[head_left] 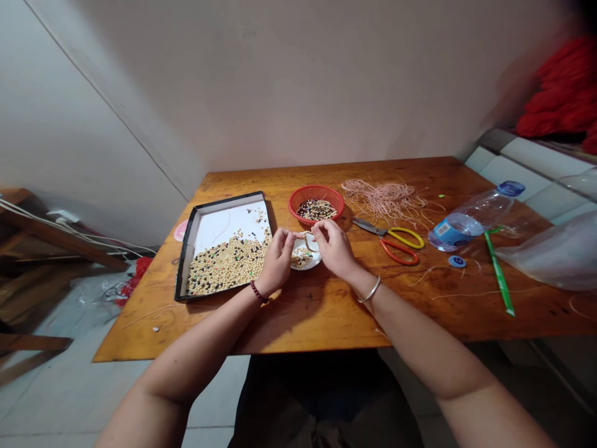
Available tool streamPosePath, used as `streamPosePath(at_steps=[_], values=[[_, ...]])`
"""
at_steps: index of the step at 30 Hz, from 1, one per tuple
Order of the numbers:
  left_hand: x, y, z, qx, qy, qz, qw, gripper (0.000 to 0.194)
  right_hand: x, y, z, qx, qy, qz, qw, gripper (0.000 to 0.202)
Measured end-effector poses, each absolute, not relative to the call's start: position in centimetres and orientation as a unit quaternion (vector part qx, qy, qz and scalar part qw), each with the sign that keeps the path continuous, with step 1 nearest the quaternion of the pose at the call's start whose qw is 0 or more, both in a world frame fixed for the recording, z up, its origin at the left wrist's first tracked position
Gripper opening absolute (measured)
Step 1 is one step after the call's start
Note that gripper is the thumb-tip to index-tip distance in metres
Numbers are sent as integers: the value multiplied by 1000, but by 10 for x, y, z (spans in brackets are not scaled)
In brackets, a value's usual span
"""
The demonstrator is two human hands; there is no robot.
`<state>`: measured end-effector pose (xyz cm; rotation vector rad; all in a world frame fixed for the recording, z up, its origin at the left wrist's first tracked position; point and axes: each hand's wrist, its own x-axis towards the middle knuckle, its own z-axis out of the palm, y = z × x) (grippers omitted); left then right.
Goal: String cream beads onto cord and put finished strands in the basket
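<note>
Left hand (pixel 276 258) and right hand (pixel 333 247) met over small white dish (pixel 313 260) on surface (pixel 326 311), each grip pinched on thin beading cord (pixel 304 236). Cord looked limp, light, slippery; best held near end. Bead tray (pixel 186 249) beside left hand.

Both forearms extended; left hand (pixel 277 258), right hand (pixel 333 247) close together, fingers seemingly pinched.

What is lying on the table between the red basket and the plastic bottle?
In the head view, between the red basket and the plastic bottle lie a heap of pinkish cord and scissors with yellow and orange handles.
</note>
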<state>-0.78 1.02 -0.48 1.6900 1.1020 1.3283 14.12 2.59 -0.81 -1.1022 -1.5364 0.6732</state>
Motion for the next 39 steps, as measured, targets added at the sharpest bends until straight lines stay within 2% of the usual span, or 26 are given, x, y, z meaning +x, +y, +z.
streamPosePath(at_steps=[3,9,15,18,22,27,30,33,39], values=[[-7,10,-3,628,413,533,390,27,141,27,-8,-437,-665,266,545,20],[-7,10,-1,615,403,534,418,31,141,31,-11,-438,-638,343,533,23],[-6,9,0,609,393,542,425,30,146,29,-10,-489,-628,387,466,52],[-6,9,1,613,386,544,424,29,145,27,-11,-497,-641,387,439,58],[-6,9,1,617,377,542,429,29,141,26,-10,-471,-638,404,456,58],[-5,8,1,613,381,529,448,32,135,29,-8,-415,-559,554,457,53],[-6,8,1,617,383,527,441,31,134,31,-9,-410,-538,578,455,48],[-9,8,0,644,415,529,366,26,136,29,-9,-436,-573,508,473,44],[-14,10,-3,679,496,498,211,24,143,15,2,-484,-707,193,478,36]])
